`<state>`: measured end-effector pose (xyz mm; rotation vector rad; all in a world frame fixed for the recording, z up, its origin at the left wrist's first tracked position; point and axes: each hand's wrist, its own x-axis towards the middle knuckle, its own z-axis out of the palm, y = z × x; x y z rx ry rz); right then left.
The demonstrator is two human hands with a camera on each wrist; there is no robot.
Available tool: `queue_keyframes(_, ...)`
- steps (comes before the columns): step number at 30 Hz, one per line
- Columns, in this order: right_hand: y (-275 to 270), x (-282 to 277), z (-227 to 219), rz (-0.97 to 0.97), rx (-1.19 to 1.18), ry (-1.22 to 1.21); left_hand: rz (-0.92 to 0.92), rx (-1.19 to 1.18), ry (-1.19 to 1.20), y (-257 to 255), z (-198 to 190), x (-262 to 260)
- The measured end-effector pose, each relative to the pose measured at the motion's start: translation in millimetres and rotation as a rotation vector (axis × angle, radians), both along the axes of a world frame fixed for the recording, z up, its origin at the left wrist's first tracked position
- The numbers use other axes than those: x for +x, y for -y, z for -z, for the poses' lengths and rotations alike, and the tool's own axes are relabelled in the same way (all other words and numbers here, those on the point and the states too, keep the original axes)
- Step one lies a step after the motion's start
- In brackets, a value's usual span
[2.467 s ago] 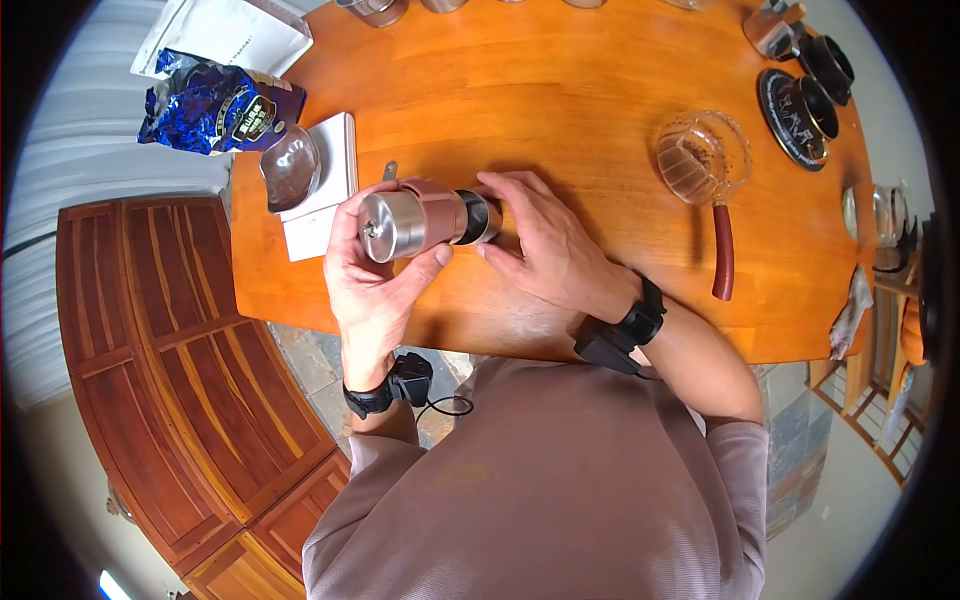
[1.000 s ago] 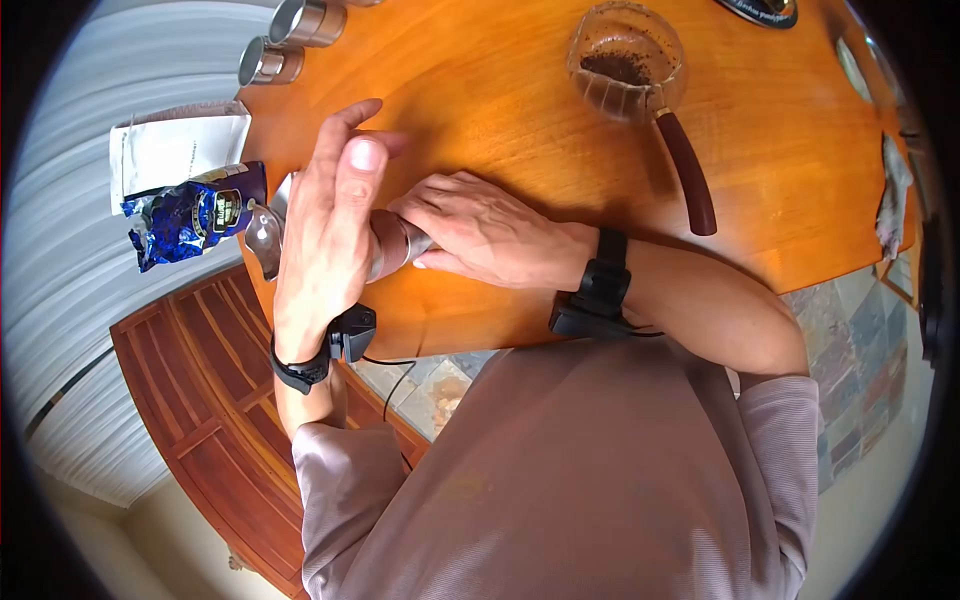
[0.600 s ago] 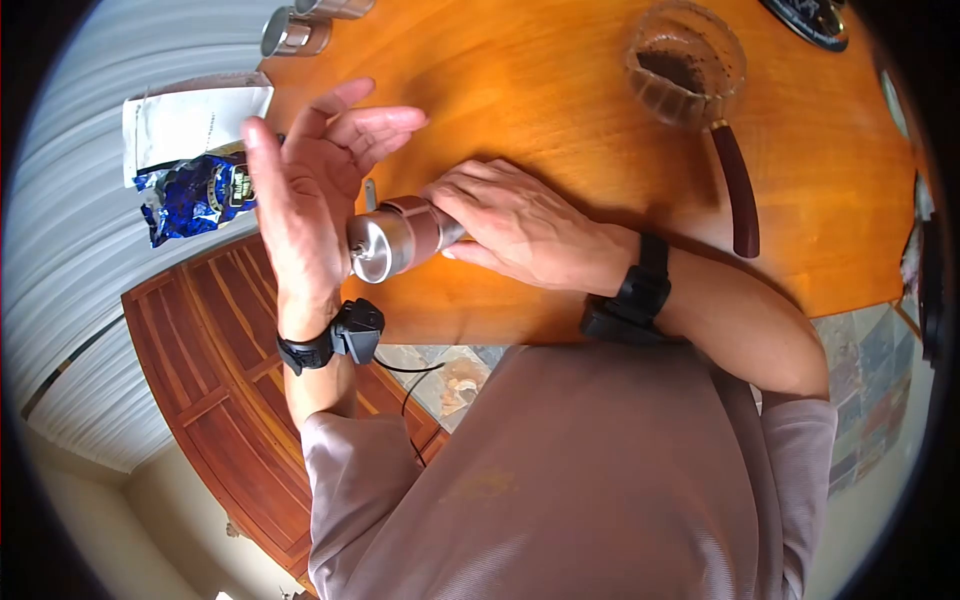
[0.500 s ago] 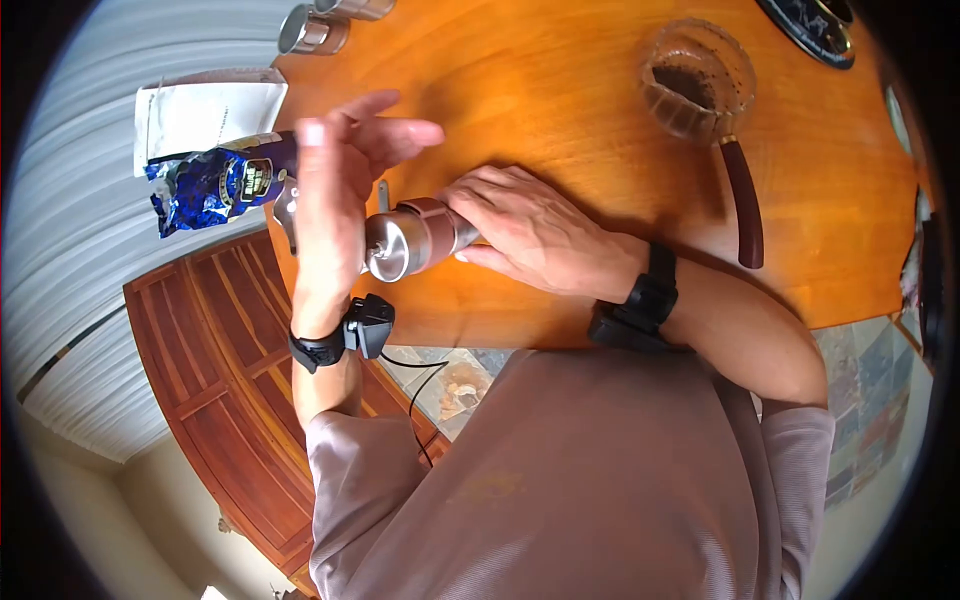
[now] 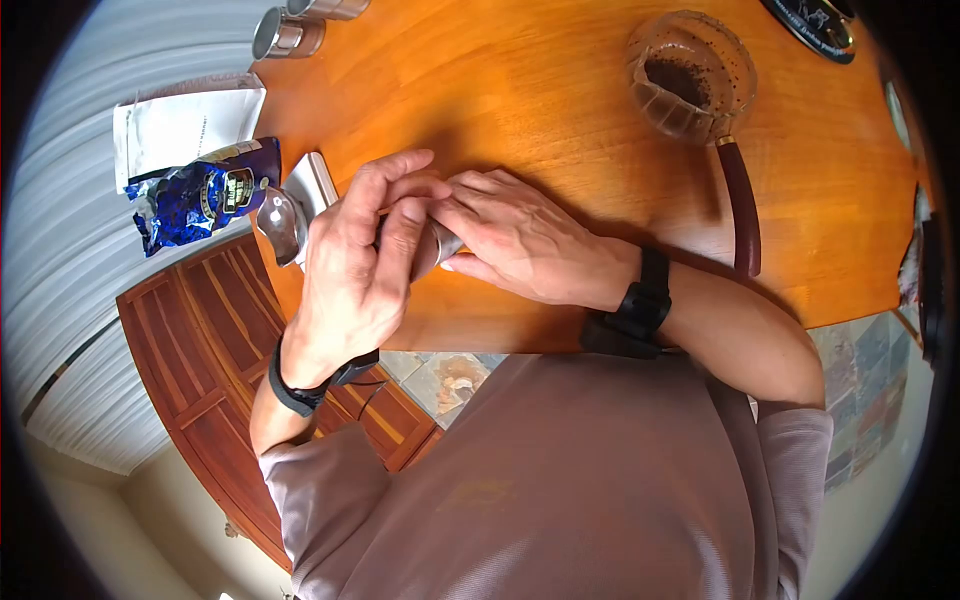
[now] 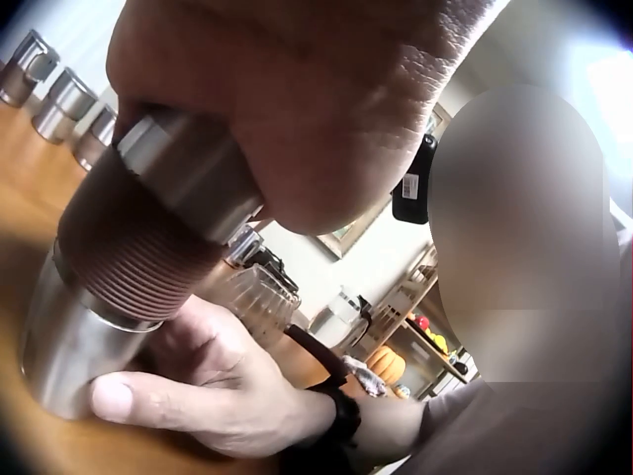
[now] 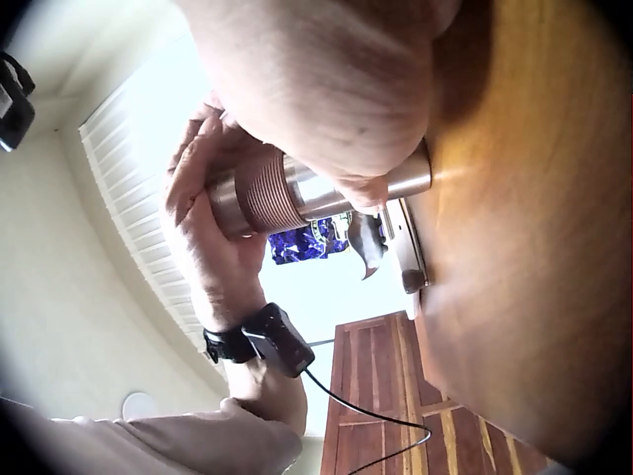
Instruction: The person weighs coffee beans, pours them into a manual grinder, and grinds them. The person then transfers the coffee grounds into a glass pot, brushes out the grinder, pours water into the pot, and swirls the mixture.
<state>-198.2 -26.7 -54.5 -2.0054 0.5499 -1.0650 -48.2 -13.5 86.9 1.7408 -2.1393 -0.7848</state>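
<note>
A steel manual coffee grinder [image 6: 143,233] with a ribbed reddish-brown band stands on the wooden table, tilted in the left wrist view. My right hand [image 5: 535,235] grips its lower steel body, thumb on the near side. Over its top lies the palm of my left hand [image 5: 350,265], with thumb and fingers reaching loosely past it. In the head view the left hand hides most of the grinder. The right wrist view shows the left hand [image 7: 213,213] against the grinder's top end, above the band.
A glass pot [image 5: 643,95] with a dark red handle and dark grounds inside stands at right. Left lie a blue foil bag [image 5: 195,200], a white bag [image 5: 185,125], a white flat device [image 5: 312,180] and a clear dish [image 5: 282,225]. Steel cups [image 5: 285,35] stand farther back.
My left hand first held the grinder's side, then let go and swung off and on to its top; now its palm covers it. My right hand went from loose to gripping the lower body.
</note>
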Motion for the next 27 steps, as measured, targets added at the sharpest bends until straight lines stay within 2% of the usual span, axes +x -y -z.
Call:
queue_keyframes(2, -0.3, 0.8, 0.9, -0.009, -0.004, -0.005, -0.051, 0.092, -0.046, 2.4, -0.7, -0.5)
queue_keyframes(3, -1.9, 1.5, 1.9, -0.010, 0.012, -0.006, -0.140, 0.188, -0.077, 1.6, -5.6, -6.9)
queue_keyframes(6, 2.8, 4.8, 4.8, 0.003, 0.003, -0.019, -0.144, 0.123, -0.210, 1.6, 12.4, -0.1)
queue_keyframes(10, -2.3, 1.6, 2.5, 0.001, -0.036, 0.020, -0.265, 0.206, -0.128, 2.7, 0.1, -8.9)
queue_keyframes(12, -1.1, 2.3, 3.4, 0.001, -0.018, 0.007, -0.250, 0.141, -0.212, -2.6, 10.6, -3.5)
queue_keyframes(14, 1.6, 0.4, -0.1, -0.032, -0.055, -0.005, -0.328, -0.084, -0.485, -8.5, 15.6, -3.7)
queue_keyframes(15, 1.4, 1.1, -2.1, -0.039, -0.014, -0.019, -0.248, -0.208, -0.537, -11.6, 24.9, 18.1)
queue_keyframes(18, 4.4, 0.5, -5.7, -0.100, 0.005, -0.081, -0.434, -0.484, -0.622, -41.6, 32.4, 44.3)
queue_keyframes(20, 4.6, 0.6, -10.8, -0.090, 0.012, -0.065, -0.710, -0.552, -0.432, -73.6, 38.8, 60.7)
queue_keyframes(22, 4.7, -1.1, -12.7, -0.118, -0.017, -0.109, -0.898, -0.532, -0.392, -103.2, 63.1, 78.4)
queue_keyframes(25, 3.8, -1.7, -15.0, -0.073, 0.003, -0.154, -0.956, -0.292, -0.074, -135.0, 76.8, 71.2)
queue_keyframes(27, 3.4, -3.0, -14.7, -0.095, 0.011, -0.183, -0.982, -0.305, -0.051, -139.0, 87.8, 56.1)
